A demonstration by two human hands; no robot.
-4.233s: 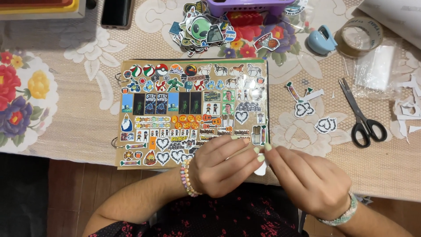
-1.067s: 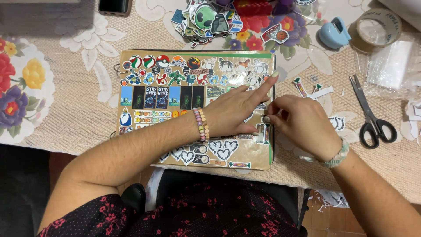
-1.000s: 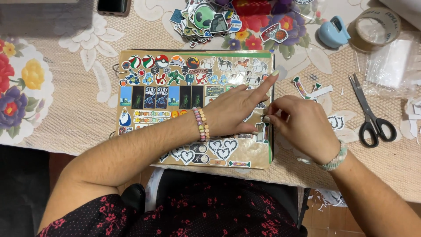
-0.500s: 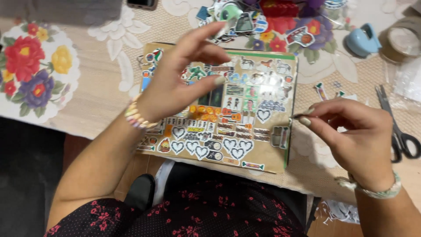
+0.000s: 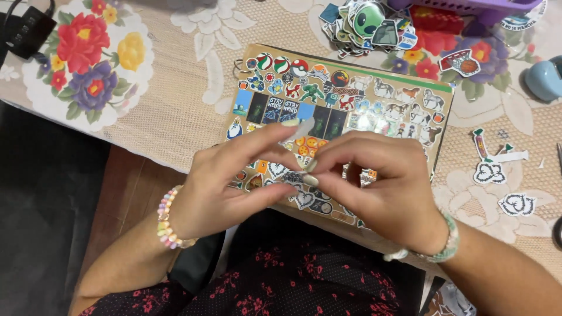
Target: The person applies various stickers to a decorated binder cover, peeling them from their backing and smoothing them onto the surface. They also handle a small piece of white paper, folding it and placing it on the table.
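While the left hand [image 5: 225, 193] and right hand [image 5: 380, 187] meet at the centre of the frame, their fingertips pinch together on a small pale sticker [image 5: 305, 127], held just above the sticker-covered board [image 5: 351, 99]. The board lies on the bench [image 5: 175, 105], tilted, under both hands. A pile of loose stickers [image 5: 366, 23] sits at upper centre, and 2 cut-out stickers [image 5: 490, 173] lie at right, well apart from the hands.

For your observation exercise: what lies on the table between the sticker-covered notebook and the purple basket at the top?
In the head view, a heap of loose stickers lies between the notebook and the purple basket, on the floral tablecloth.
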